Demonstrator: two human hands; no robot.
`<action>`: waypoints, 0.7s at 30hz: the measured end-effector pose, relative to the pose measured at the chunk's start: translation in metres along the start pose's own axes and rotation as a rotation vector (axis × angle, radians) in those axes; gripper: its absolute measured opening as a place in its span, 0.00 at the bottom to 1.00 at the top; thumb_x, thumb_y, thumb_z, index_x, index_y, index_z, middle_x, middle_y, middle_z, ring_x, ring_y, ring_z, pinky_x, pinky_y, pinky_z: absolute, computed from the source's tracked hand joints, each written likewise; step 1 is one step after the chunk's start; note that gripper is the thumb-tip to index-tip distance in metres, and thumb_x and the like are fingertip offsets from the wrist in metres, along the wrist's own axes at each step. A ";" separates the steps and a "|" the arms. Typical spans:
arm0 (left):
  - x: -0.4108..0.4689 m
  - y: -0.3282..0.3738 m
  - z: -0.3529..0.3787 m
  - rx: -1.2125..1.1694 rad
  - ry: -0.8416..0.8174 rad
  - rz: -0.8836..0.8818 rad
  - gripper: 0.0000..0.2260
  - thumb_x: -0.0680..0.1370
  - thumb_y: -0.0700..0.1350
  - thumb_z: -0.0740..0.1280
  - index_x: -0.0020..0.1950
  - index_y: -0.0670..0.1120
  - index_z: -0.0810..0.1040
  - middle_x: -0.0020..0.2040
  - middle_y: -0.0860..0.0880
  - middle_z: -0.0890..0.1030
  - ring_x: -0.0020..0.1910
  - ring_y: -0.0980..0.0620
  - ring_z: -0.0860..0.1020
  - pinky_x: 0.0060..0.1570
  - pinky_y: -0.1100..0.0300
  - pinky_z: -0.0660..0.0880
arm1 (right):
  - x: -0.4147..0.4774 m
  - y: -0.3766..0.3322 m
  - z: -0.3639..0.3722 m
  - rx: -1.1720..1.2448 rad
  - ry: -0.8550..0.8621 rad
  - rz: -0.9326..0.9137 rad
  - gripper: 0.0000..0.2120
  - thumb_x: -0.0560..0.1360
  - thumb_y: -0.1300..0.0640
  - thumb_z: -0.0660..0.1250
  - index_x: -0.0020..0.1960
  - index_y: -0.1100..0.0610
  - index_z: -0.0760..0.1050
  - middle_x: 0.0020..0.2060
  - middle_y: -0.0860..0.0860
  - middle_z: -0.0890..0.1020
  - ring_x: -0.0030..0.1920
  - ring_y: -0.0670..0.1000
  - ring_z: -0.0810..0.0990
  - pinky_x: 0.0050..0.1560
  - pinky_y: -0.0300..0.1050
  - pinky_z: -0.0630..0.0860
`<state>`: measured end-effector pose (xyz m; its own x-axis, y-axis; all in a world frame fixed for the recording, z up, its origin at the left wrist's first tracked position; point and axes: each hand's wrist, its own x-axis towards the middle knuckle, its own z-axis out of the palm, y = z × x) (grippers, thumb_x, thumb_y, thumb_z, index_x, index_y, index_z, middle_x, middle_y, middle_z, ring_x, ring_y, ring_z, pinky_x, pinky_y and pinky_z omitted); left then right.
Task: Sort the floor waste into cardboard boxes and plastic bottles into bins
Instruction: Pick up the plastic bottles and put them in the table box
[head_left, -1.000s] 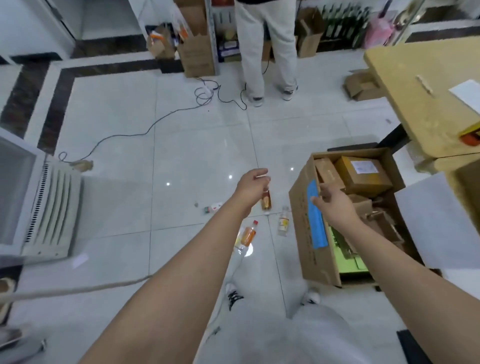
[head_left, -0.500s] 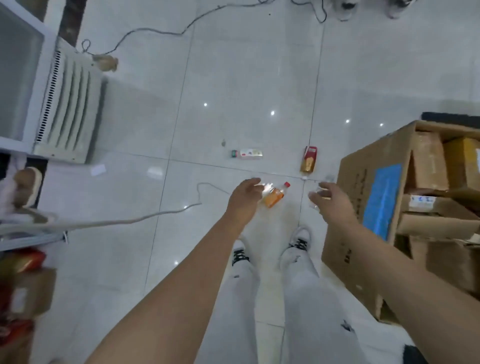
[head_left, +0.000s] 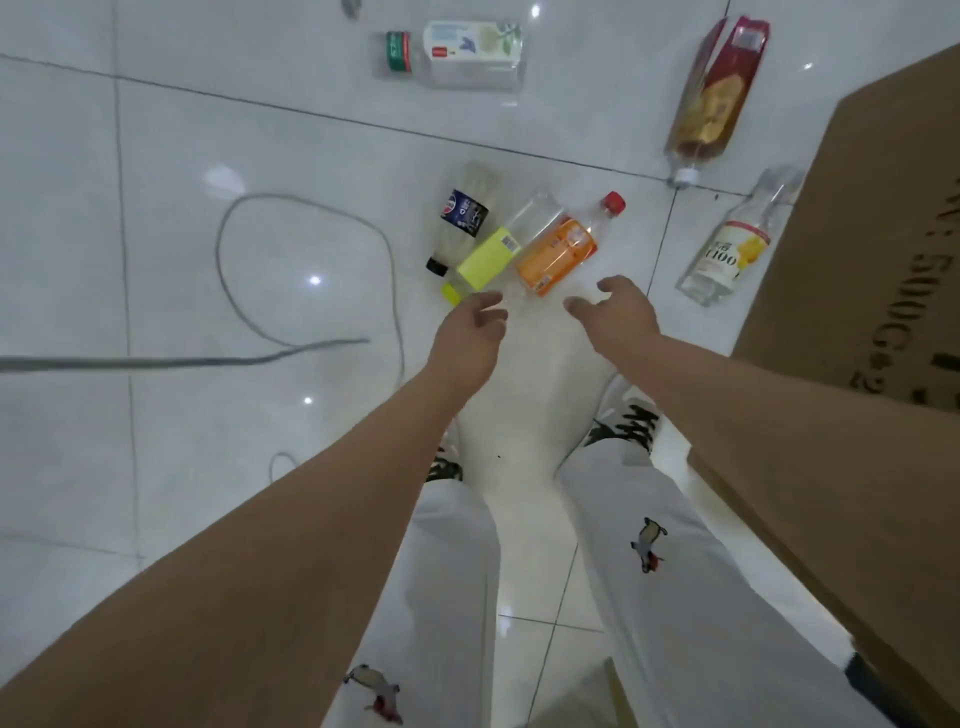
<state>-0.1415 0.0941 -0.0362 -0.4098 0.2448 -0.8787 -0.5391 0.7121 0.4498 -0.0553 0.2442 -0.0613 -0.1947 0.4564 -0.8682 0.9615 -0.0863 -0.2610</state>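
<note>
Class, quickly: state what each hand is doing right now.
Left hand: open, holding nothing, near the yellow-label bottle.
Right hand: open, holding nothing.

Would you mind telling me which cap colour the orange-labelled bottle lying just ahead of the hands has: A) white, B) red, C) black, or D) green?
B: the orange-labelled bottle lies on the floor with a red cap at its far end, just beyond the open left hand and right hand.
</note>
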 end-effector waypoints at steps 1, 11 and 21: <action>0.014 -0.003 0.004 -0.010 0.005 0.027 0.18 0.78 0.38 0.61 0.67 0.47 0.72 0.61 0.47 0.79 0.51 0.52 0.77 0.46 0.62 0.71 | 0.017 -0.002 0.006 0.045 0.022 0.026 0.31 0.76 0.46 0.68 0.73 0.58 0.64 0.64 0.57 0.74 0.61 0.59 0.77 0.62 0.56 0.76; 0.095 -0.005 0.023 -0.066 0.015 0.092 0.19 0.78 0.35 0.60 0.68 0.45 0.71 0.60 0.48 0.79 0.52 0.53 0.75 0.53 0.60 0.71 | 0.118 -0.045 0.061 0.519 0.225 0.316 0.31 0.73 0.49 0.70 0.69 0.59 0.62 0.62 0.58 0.73 0.60 0.61 0.74 0.61 0.59 0.75; 0.070 -0.001 0.022 -0.069 0.018 0.079 0.19 0.78 0.36 0.59 0.68 0.45 0.72 0.61 0.47 0.79 0.52 0.54 0.75 0.51 0.62 0.71 | 0.093 -0.018 0.041 0.535 0.250 0.358 0.33 0.71 0.47 0.73 0.70 0.55 0.62 0.53 0.53 0.72 0.53 0.56 0.75 0.58 0.56 0.77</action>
<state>-0.1533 0.1244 -0.1014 -0.4659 0.2862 -0.8373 -0.5536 0.6439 0.5281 -0.0991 0.2515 -0.1546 0.2292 0.5030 -0.8333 0.7175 -0.6658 -0.2045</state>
